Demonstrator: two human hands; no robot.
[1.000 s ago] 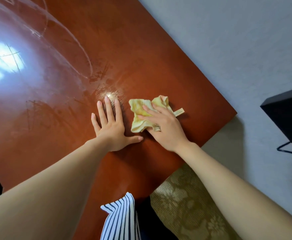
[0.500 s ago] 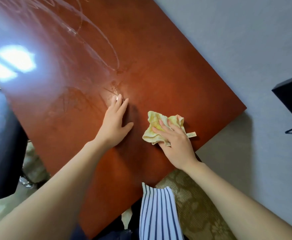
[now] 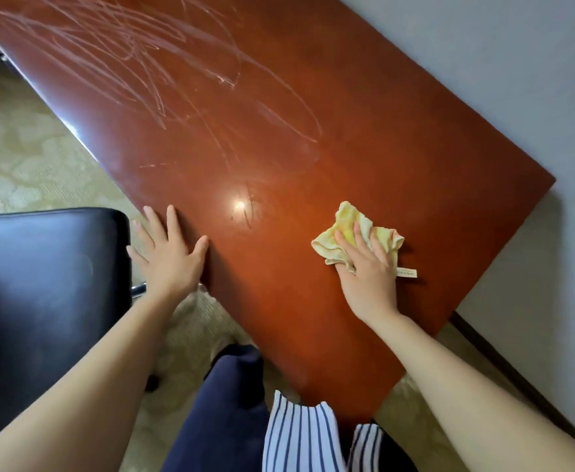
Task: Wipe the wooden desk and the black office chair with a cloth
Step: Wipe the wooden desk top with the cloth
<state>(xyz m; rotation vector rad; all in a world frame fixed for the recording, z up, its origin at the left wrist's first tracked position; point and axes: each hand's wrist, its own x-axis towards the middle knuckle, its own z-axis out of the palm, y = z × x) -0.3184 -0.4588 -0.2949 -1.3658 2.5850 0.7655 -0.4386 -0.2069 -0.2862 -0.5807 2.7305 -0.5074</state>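
Observation:
The reddish-brown wooden desk (image 3: 364,137) runs diagonally across the head view, its far half covered in pale scribble marks. A crumpled yellow cloth (image 3: 347,229) lies on the desk near its right end. My right hand (image 3: 369,277) presses on the cloth with fingers spread over it. My left hand (image 3: 166,253) is open, fingers straight, resting at the desk's near edge, partly over the gap beside the chair. The black office chair (image 3: 40,294) stands at the left, close to the desk edge.
A grey wall (image 3: 517,80) borders the desk's far side and right end. Patterned beige carpet (image 3: 23,155) covers the floor at left. My dark trousers and striped top (image 3: 299,437) fill the bottom centre.
The view has swung so the chair and more of the scribbled desk show. My left hand slid from the desk's middle to its near edge. The cloth stays under my right hand.

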